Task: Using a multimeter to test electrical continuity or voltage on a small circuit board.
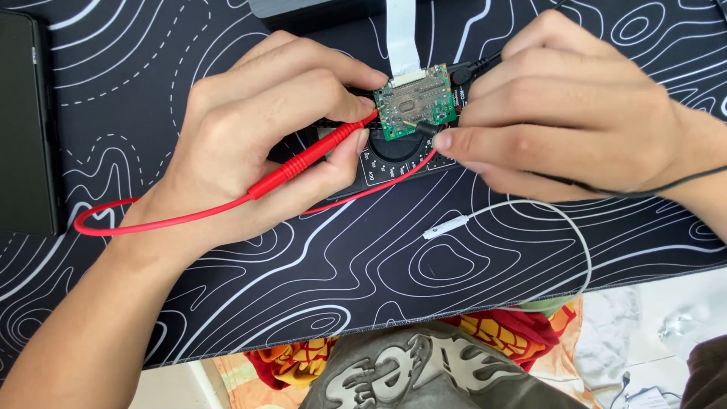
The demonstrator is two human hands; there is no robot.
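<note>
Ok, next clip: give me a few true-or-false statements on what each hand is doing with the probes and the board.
1. The left hand holds a red probe. True.
2. The red probe's tip meets a blue board. False: the circuit board is green.
3. The right hand holds a black probe at the board. True.
4. The white ribbon cable lies loose beside the white wire. False: it runs up from the board's top edge.

A home electronics hobby desk: a black desk mat with white contour lines [363,257] covers the counter, carrying a small green circuit board [415,102], red probe lead [303,157] and black multimeter [394,155].
</note>
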